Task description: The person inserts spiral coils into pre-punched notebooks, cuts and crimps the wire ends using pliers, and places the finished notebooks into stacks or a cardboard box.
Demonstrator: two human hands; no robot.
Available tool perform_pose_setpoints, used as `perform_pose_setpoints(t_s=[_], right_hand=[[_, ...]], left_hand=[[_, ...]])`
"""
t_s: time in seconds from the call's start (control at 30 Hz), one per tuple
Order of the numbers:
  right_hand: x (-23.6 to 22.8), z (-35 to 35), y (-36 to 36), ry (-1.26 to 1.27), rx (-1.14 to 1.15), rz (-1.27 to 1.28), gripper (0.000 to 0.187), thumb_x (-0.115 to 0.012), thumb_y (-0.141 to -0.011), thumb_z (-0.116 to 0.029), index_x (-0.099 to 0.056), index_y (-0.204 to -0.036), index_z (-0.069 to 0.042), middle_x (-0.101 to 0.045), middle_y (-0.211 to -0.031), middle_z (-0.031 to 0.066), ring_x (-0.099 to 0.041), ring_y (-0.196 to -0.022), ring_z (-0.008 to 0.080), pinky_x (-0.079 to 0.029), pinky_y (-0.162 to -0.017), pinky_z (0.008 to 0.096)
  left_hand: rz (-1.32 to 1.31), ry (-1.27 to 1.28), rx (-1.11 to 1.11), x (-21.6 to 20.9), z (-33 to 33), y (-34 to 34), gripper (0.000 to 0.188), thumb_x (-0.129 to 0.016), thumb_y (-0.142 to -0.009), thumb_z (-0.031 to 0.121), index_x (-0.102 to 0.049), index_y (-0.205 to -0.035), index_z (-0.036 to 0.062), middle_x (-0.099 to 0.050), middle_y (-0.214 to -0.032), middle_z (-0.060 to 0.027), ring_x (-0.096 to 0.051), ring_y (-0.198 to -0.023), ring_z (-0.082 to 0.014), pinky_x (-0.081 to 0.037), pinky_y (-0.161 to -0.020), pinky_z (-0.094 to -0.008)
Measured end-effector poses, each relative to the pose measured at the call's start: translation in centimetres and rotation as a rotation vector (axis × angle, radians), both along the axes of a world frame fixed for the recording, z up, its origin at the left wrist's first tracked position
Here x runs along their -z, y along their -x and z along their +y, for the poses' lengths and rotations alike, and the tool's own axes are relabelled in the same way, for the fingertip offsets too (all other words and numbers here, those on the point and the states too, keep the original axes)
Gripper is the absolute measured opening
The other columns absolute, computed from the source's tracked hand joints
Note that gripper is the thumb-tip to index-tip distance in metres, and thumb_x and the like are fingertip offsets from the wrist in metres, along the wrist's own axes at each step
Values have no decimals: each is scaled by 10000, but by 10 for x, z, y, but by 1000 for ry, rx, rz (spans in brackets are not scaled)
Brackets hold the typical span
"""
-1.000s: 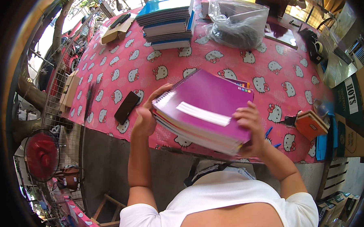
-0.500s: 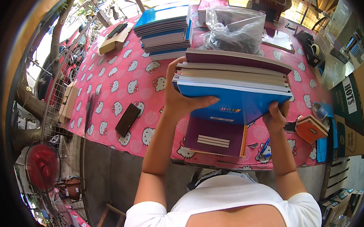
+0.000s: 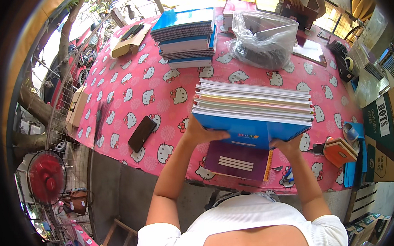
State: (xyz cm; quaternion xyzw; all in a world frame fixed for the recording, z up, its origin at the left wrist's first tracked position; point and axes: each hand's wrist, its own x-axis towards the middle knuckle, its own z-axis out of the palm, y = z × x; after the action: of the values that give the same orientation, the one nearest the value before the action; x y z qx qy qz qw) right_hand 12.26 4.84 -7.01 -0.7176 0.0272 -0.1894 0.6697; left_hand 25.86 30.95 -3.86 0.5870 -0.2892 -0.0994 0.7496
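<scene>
Between my two hands I hold a thick stack of notebooks [image 3: 250,125], tilted so that a blue cover faces me and the white and tinted page edges point up. My left hand [image 3: 202,132] grips its left side, thumb lying across the blue cover. On the lower right corner, near a spiral binding, my right hand [image 3: 289,146] is closed with its thumb in front. The fingers of both hands are mostly hidden behind the stack. Below it, a purple notebook [image 3: 234,167] with a white label panel lies on the pink patterned tablecloth [image 3: 171,137], partly covered.
A pile of blue notebooks [image 3: 187,46] stands at the back, beside a clear plastic bag [image 3: 263,41]. A dark phone [image 3: 142,133] lies to the left. Blue pens [image 3: 288,175] and an orange notebook [image 3: 339,152] are at right. Another person's hand [image 3: 295,2] shows at the far right.
The held stack has come down and toward me, with more of its page edges turned up. Its far purple cover no longer shows. Both hands have moved down with it.
</scene>
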Motion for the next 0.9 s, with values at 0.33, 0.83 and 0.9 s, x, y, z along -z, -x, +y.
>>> perform_pose_setpoints(t_s=[0.33, 0.83, 0.9], right_hand=[[-2, 12, -39, -95, -56, -37, 523, -811, -685, -97, -559, -1131, 7, -584, -1099, 101, -557, -1014, 185, -459, -871, 332], [-163, 69, -405, -328, -49, 119, 568, -853, -640, -301, -632, -954, 118, -667, -851, 152, -645, -669, 198, -527, -611, 293], [-159, 79, -436, -313, -13, 161, 595, -851, -635, -342, -638, -963, 106, -666, -872, 165, -648, -696, 211, -530, -636, 312]], left_hand=[[-45, -264, -46, 44, -8, -20, 662, -874, -585, 115, -541, -1149, 26, -586, -1058, -97, -562, -976, -216, -464, -848, -366], [198, -387, -455, -164, 49, -309, 760, -783, -708, 509, -567, -1199, -28, -637, -1114, -140, -632, -985, -231, -494, -870, -348], [319, -367, -357, -171, 56, -320, 730, -783, -712, 500, -571, -1200, 1, -634, -1111, -125, -632, -964, -225, -505, -850, -339]])
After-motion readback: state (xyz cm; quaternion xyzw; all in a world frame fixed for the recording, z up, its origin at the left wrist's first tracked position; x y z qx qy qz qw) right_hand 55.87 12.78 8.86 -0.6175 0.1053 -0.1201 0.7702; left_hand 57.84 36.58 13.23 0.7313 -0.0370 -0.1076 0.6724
